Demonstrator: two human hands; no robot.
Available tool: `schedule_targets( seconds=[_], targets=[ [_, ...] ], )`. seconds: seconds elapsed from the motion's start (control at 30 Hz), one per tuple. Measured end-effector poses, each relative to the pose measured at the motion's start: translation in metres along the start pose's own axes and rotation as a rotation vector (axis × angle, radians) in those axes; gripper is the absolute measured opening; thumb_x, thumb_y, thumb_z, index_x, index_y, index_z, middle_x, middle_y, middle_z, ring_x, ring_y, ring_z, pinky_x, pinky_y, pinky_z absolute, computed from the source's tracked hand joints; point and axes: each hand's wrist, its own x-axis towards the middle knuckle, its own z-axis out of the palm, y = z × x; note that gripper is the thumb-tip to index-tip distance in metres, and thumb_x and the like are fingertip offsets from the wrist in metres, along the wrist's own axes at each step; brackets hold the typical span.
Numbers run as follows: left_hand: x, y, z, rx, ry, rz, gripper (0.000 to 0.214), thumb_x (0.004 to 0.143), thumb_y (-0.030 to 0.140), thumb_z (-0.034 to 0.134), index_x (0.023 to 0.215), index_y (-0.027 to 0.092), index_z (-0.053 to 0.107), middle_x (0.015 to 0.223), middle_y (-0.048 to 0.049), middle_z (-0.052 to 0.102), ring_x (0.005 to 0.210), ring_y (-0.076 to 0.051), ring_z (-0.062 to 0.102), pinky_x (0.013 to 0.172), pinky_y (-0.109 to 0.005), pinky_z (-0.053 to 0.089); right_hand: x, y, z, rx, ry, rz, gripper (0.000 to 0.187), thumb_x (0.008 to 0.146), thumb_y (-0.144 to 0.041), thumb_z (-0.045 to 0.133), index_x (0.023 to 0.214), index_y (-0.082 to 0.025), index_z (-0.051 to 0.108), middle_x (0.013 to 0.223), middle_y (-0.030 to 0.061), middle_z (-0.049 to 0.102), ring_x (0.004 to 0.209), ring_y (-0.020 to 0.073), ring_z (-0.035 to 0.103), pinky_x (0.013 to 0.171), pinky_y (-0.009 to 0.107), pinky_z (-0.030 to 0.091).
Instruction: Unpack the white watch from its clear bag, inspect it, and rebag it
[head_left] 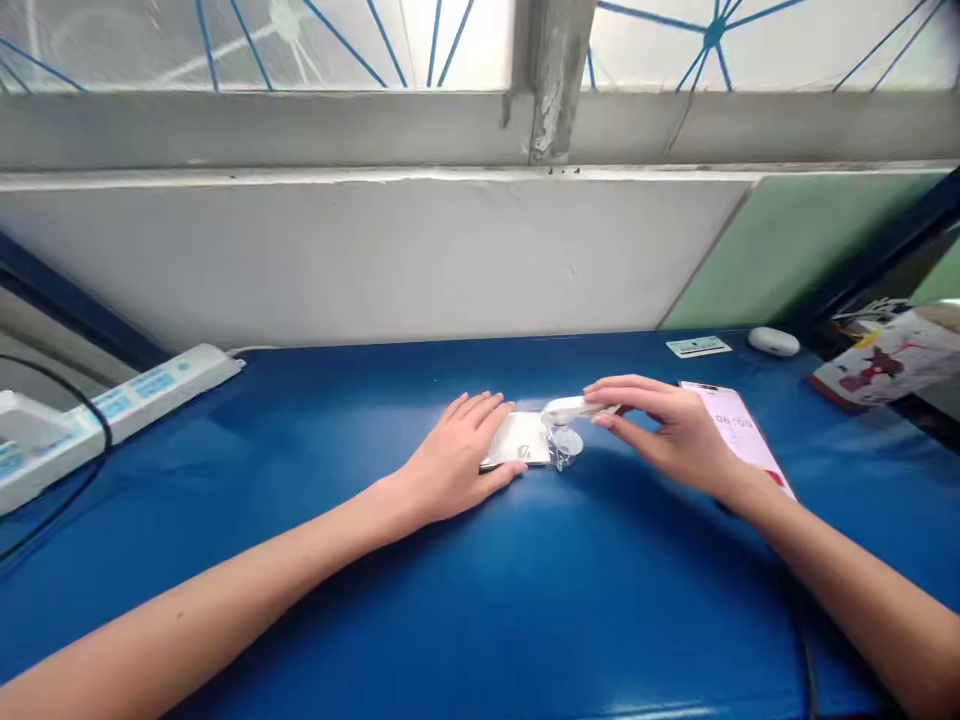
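Observation:
My left hand [461,450] lies flat with fingers stretched out, pressing the left part of a small clear plastic packet [525,440] on the blue table [480,590]. My right hand [667,430] reaches in from the right. Its fingers pinch a small white object [574,408] over the packet's right end. Crumpled clear plastic [566,445] sits just below that object. What the packet holds is too small to make out.
A phone with a lit pink screen [739,430] lies under my right wrist. A white card [697,346] and a white oval case [774,341] sit at the back right. A white power strip [112,405] lies far left, a printed bag [892,365] far right.

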Motion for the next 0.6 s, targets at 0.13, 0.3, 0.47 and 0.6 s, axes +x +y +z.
schedule_targets(
  seconds=[0.13, 0.3, 0.47, 0.6],
  targets=[
    [0.000, -0.004, 0.001, -0.062, -0.013, 0.024, 0.059, 0.095, 0.045, 0.057, 0.143, 0.015, 0.040, 0.146, -0.0163, 0.050, 0.139, -0.031, 0.041, 0.118, -0.055, 0.025, 0.001, 0.012, -0.006, 0.014, -0.055, -0.021, 0.016, 0.090, -0.022, 0.064, 0.104, -0.023, 0.072, 0.106, 0.0061, 0.074, 0.096, 0.0220, 0.072, 0.071, 0.030, 0.061],
    [-0.002, -0.007, 0.002, -0.080, -0.005, 0.033, 0.056, 0.100, 0.048, 0.047, 0.143, 0.013, 0.040, 0.146, -0.0184, 0.048, 0.139, -0.031, 0.041, 0.118, -0.053, 0.028, 0.001, 0.016, -0.009, 0.040, -0.187, -0.044, 0.015, 0.091, -0.024, 0.063, 0.103, -0.023, 0.072, 0.105, 0.0056, 0.074, 0.076, 0.0169, 0.072, 0.067, 0.029, 0.061],
    [-0.005, -0.005, 0.003, -0.096, 0.034, 0.007, 0.053, 0.102, 0.048, 0.041, 0.144, 0.016, 0.040, 0.143, -0.0162, 0.050, 0.137, -0.032, 0.044, 0.115, -0.053, 0.033, 0.000, 0.020, -0.012, -0.007, -0.324, -0.011, 0.017, 0.088, -0.031, 0.068, 0.102, -0.024, 0.073, 0.102, 0.0045, 0.076, 0.086, 0.0210, 0.073, 0.075, 0.031, 0.061],
    [-0.005, -0.006, 0.004, -0.098, 0.058, 0.032, 0.053, 0.102, 0.049, 0.041, 0.142, 0.014, 0.041, 0.141, -0.0175, 0.051, 0.133, -0.034, 0.046, 0.110, -0.053, 0.040, -0.003, 0.024, -0.002, -0.068, -0.383, -0.031, 0.023, 0.091, -0.032, 0.064, 0.111, -0.025, 0.072, 0.113, 0.0043, 0.075, 0.101, 0.0233, 0.072, 0.088, 0.034, 0.058]
  ],
)
